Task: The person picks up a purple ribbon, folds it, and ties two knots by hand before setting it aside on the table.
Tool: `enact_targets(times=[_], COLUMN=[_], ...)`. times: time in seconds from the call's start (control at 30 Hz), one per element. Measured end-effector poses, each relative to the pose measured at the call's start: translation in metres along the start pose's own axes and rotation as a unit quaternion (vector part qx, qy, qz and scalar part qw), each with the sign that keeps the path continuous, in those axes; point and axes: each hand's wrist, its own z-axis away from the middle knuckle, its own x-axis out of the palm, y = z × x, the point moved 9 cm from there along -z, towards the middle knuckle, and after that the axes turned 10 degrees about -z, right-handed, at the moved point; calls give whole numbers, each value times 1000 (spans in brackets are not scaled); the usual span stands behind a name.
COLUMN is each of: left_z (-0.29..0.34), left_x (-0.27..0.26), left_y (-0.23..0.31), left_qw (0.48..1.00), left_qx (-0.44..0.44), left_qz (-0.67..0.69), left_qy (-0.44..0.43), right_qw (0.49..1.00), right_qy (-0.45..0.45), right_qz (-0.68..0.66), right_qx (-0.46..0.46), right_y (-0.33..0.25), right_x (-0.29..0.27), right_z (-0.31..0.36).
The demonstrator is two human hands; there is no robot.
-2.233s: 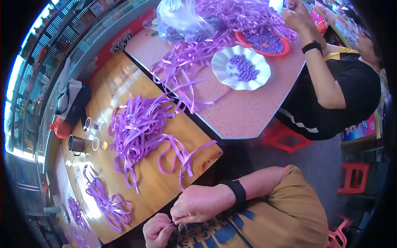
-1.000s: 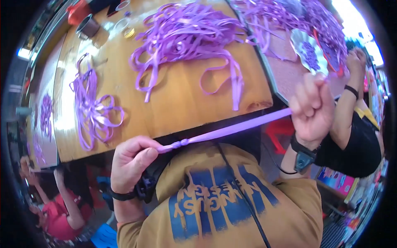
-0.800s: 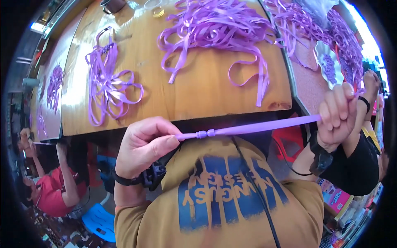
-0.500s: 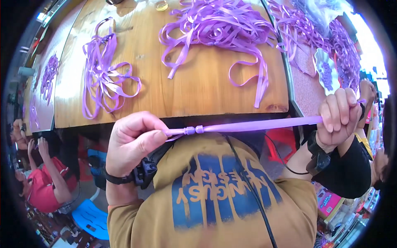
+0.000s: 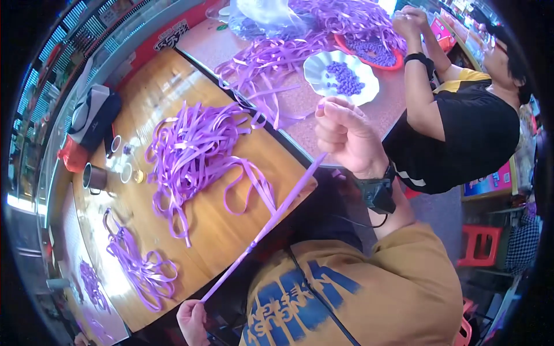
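A purple ribbon lanyard point(image 5: 278, 214) stretches slantwise over the table's front edge between my two hands. Partway along it sits a small purple clasp or bead point(image 5: 251, 246). My left hand point(image 5: 193, 323), low in the view, is closed round the lower end. The other end runs into my right hand point(image 5: 350, 137), raised at the table's right corner with its fingers curled in. A tiny purple piece point(image 5: 321, 108) shows at the right fingertips; I cannot tell whether it is ribbon or a bead. Just beyond that hand stands a white scalloped dish point(image 5: 369, 86) holding purple beads point(image 5: 345, 79).
Tangled purple ribbons point(image 5: 193, 155) lie on the wooden table point(image 5: 231, 254), with a smaller bundle point(image 5: 135, 259) to the left. A dark mug point(image 5: 94, 177) stands near the far edge. On the adjoining table are a red bead tray point(image 5: 388, 64) and another person's hands point(image 5: 408, 23).
The view has swung to the right. My right hand has turned, its curled fingers now level with the dish. The lanyard has gone from nearly level to a steep slant, still stretched between both hands.
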Motion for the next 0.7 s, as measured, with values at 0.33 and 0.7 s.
enact_targets(times=[0.33, 0.7], left_z=[-6, 10], left_x=[-26, -46], left_y=[-19, -42], left_qw=[996, 993], left_qx=[-55, -36], left_qz=[14, 19], left_qy=[67, 108], right_qw=[998, 970], right_qy=[44, 120], right_qz=[25, 126], right_qx=[-27, -168], right_y=[-2, -48], right_x=[-23, -35], right_z=[-1, 4])
